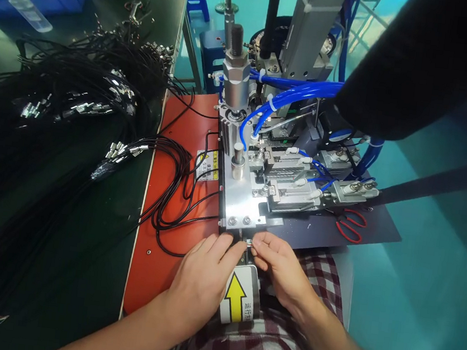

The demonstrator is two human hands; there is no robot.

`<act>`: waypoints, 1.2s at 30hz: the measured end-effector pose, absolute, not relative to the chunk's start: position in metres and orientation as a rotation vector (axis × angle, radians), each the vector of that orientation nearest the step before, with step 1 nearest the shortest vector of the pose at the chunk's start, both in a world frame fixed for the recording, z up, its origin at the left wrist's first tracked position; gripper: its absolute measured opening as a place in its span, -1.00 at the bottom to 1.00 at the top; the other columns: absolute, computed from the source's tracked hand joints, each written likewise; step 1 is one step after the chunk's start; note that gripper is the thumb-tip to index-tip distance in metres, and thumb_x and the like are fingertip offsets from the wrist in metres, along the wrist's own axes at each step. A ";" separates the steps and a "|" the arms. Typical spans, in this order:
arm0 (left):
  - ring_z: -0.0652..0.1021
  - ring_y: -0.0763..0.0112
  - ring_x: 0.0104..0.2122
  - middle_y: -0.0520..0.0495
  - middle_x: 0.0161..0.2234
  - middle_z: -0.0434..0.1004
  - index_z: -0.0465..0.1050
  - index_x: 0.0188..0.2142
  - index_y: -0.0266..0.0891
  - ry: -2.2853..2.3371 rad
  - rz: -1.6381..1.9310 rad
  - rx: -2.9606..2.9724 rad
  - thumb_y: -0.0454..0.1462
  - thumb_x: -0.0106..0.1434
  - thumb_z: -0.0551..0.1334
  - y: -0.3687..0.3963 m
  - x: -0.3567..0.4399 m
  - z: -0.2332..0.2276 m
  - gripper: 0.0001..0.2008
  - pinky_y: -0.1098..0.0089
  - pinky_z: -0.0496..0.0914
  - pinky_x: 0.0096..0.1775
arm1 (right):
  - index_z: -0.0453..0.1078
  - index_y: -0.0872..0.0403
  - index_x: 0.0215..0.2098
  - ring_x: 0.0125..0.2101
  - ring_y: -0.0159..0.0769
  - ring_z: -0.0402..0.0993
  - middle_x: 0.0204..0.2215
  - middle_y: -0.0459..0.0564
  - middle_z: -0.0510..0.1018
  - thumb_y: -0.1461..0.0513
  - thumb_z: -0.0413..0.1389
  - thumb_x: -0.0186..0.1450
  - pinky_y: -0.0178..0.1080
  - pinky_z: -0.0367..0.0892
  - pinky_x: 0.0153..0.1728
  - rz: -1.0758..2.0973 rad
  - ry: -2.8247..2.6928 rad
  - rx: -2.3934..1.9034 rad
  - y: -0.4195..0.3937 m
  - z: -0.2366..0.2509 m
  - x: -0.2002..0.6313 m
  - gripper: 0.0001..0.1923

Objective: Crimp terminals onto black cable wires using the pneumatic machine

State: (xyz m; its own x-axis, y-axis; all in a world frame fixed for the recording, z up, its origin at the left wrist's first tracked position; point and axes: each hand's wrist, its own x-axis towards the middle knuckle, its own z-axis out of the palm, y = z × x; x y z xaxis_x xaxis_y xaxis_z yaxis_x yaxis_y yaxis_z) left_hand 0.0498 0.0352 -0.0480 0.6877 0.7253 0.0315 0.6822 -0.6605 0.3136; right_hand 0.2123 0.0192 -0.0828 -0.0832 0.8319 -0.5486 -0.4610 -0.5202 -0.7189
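Small silver metal connector [249, 245], tiny, pinched between fingers of both hands, lying roughly level, just below the front edge of the metal fixture plate [239, 198], just above the yellow-arrow label [237, 299]. Detail too small to tell.

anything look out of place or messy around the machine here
Mostly the black cables: a tangled heap spreads over the left bench, loops spilling onto the orange mat. Red-handled scissors lie loose beside the machine. Both hands, left and right, pinch a small metal part.
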 end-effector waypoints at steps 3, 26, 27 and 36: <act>0.46 0.26 -0.34 -0.17 -0.27 0.44 0.39 -0.02 -0.30 1.105 0.296 2.576 -0.42 0.28 -0.02 0.039 0.048 -0.039 -0.66 0.29 0.47 -0.34 | 0.30 0.13 -0.51 -0.64 -0.51 -0.04 -0.62 -0.21 0.26 0.02 0.27 0.06 -0.34 -0.12 -0.57 1.775 -0.490 -1.231 0.020 -0.085 0.215 -0.63; 0.42 0.16 0.04 -0.17 0.12 0.35 0.10 0.25 -0.23 1.765 0.183 2.691 -0.27 0.35 -0.02 -0.018 0.009 -0.060 -0.52 0.22 0.48 -0.07 | 0.42 0.10 -0.31 -0.58 -0.43 0.13 -0.43 -0.09 0.43 -0.05 0.14 0.19 -0.32 0.01 -0.53 1.658 -0.646 -1.281 0.009 -0.114 0.233 -0.62; 0.42 0.16 0.05 -0.17 0.12 0.35 0.11 0.25 -0.22 1.770 0.186 2.684 -0.26 0.35 -0.01 -0.018 0.008 -0.061 -0.52 0.22 0.48 -0.07 | 0.42 0.08 -0.28 -0.57 -0.41 0.15 -0.41 -0.07 0.44 -0.07 0.13 0.19 -0.31 0.02 -0.54 1.623 -0.619 -1.301 0.005 -0.119 0.238 -0.61; 0.35 0.16 0.11 -0.16 0.19 0.26 0.01 0.29 -0.19 1.765 0.182 2.585 -0.26 0.33 0.01 -0.022 0.006 -0.071 -0.47 0.18 0.39 0.03 | 0.45 0.04 -0.37 -0.64 -0.42 0.13 -0.51 -0.10 0.41 -0.02 0.19 0.16 -0.28 0.12 -0.58 1.624 -0.453 -1.395 -0.020 -0.136 0.267 -0.70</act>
State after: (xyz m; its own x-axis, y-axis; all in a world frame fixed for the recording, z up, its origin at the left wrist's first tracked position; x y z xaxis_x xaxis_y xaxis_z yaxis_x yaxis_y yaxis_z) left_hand 0.0063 -0.0224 -0.0711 0.3593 0.9286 0.0923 0.9279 -0.3660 0.0706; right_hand 0.2668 -0.0201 -0.1358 0.0626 0.8134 -0.5783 -0.3966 -0.5115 -0.7623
